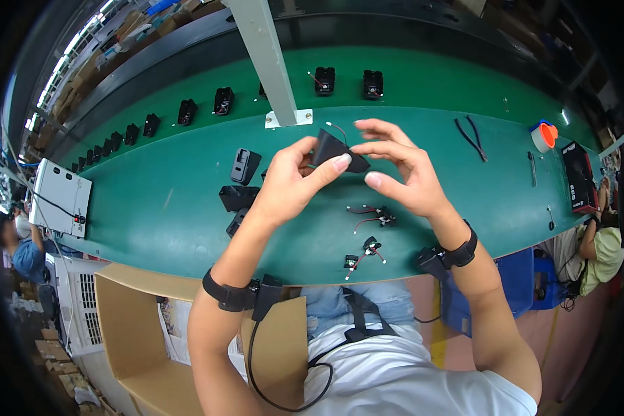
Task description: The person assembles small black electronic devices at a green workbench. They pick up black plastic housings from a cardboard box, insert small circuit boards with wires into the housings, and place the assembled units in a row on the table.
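Note:
A black plastic housing [334, 154] is gripped between the thumb and fingers of my left hand [295, 177], raised above the green workbench [166, 208]. A thin wire with a white plug sticks up from its far side. My right hand [405, 166] is at the housing's right side with fingers spread; whether a fingertip touches it I cannot tell. To the left of my left hand stand more black housings [245, 166], partly hidden by my forearm. Small circuit boards with red and black wires [381, 216] lie on the bench between my forearms, with others [371, 245] nearer me.
Beyond a grey post [267, 62], several black units [223, 101] stand in a row on a green belt. Pliers [473, 139], an orange-and-white cup [544, 136] and a black box [579, 177] are at right. An open carton [132, 333] stands below the bench; people sit at both sides.

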The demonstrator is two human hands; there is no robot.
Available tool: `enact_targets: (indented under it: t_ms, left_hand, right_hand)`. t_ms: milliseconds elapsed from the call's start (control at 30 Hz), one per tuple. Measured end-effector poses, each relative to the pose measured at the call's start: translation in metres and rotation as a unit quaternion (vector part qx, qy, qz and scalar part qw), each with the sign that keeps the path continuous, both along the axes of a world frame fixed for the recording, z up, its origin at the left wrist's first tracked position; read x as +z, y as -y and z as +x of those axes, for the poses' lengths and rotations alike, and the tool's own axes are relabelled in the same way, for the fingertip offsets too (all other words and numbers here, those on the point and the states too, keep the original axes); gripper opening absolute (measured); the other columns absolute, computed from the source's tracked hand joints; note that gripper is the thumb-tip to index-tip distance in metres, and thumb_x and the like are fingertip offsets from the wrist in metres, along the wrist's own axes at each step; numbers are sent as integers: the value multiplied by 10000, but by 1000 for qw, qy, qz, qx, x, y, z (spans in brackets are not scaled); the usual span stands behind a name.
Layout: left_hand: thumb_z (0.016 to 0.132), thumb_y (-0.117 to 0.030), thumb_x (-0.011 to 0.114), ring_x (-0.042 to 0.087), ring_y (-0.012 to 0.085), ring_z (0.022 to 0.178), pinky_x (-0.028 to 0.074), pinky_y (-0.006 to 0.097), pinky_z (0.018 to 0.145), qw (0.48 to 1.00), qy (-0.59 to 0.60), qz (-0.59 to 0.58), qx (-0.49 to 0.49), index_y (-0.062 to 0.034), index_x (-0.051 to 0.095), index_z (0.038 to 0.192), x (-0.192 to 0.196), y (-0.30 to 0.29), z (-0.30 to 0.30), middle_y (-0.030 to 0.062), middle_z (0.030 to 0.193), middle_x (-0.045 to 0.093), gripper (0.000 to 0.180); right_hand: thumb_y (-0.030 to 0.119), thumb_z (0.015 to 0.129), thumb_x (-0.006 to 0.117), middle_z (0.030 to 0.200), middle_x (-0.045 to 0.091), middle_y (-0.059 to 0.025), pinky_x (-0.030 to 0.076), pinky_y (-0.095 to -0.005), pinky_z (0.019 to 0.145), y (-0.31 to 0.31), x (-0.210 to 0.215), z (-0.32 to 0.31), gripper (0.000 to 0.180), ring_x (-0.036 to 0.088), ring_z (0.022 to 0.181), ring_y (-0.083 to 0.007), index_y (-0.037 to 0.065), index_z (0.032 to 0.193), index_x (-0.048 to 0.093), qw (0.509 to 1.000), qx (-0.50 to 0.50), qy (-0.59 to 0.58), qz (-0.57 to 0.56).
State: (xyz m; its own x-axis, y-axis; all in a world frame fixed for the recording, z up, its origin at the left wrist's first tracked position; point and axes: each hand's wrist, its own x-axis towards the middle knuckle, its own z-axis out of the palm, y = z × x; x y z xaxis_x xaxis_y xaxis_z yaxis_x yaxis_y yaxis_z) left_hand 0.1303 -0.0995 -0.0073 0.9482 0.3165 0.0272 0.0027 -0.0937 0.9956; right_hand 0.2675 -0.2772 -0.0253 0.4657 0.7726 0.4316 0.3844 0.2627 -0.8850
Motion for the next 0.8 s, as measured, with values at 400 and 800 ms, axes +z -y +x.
enact_targets:
  t_ms: [400, 800]
  left_hand:
    - [933, -545, 595, 613, 98, 713, 467, 219, 644, 980, -119, -147, -59, -26, 693, 935, -10, 2, 3, 41, 818, 668, 528]
    - [868, -658, 634, 602, 110, 661, 461, 223, 592, 978, -153, -135, -53, -29, 672, 819, -11, 2, 2, 54, 764, 633, 632]
  right_hand:
    - [89, 815, 774, 1382, 532, -175, 422, -382, 1044, -3, -12, -9, 194, 527, 1248, -231, 2, 974, 705, 946, 126, -297, -28]
    - [52, 771, 811, 1358, 540, -147, 443, -383, 1023, -4, -12, -7, 194, 528, 1236, -255, 17, 959, 777, 979, 101, -173, -25]
